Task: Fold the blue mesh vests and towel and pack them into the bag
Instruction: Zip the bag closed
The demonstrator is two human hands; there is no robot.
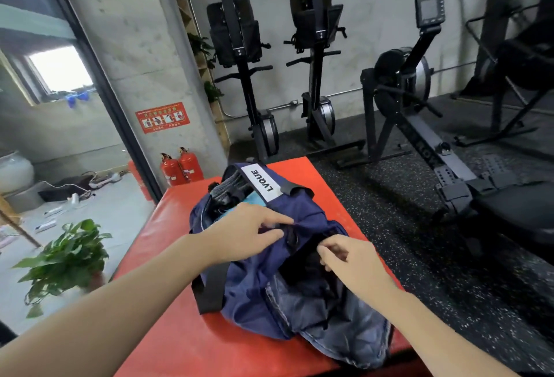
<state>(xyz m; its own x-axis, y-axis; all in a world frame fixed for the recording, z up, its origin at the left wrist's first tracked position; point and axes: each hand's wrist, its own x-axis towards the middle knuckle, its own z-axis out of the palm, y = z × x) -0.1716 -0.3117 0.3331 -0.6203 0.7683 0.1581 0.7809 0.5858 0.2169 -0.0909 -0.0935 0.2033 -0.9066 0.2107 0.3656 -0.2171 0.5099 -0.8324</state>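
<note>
1. My left hand lies on the top of the bag, thumb and fingers pinching a fold of its navy cloth next to a black strap. My right hand is curled at the dark mouth of the bag, fingertips nipping its edge; whether it also holds a zip pull I cannot tell.
2. The bag sits in the middle of the red bench, its near end close to the bench's near right corner. A strip of light blue fabric shows inside the far opening, beside something grey and ribbed. I judge these to be the packed vest and towel, though I cannot say which is which.
3. Risk: the bag is limp, thin cloth with no frame. If I pull one edge harder than the other, I expect the mouth to twist and collapse.
4. Risk: the light blue fabric rides high at the opening. Closing over it could snag the mesh or drag it out.
5. Risk: the near end slumps toward the bench's edge. A firm tug my way could slide the whole bag off the smooth padded surface.
6. Textures: crumpled matt navy cloth, a paler grey-blue lining spilling at the near end, a flat woven black strap, and a stiff white label.
</note>
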